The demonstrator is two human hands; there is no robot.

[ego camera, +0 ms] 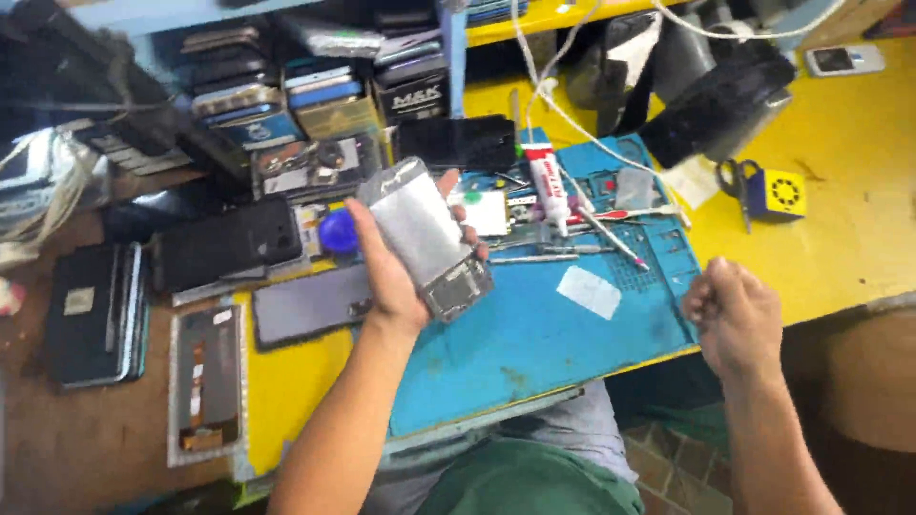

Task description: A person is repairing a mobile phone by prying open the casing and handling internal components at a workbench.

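Nearest to the camera are the person's knees in green and grey cloth, and above them the two forearms reach out over the counter. The left hand has its grip closed around a phone body with the back cover off: the thumb lies on one long edge and the fingers wrap around the other. This piece is held up in the air above the blue work mat, tilted, with its bare silver metal plate facing the camera and a darker part with small components at its lower end. The right hand is closed in a loose fist and holds nothing that I can see; it hangs in the air just past the right edge of the mat. I judge the step to be an inspection of the opened phone. The next move probably calls for a tool, and tweezers and a white glue tube lie on the mat just beyond the phone. A blue round piece sits beside the left hand.
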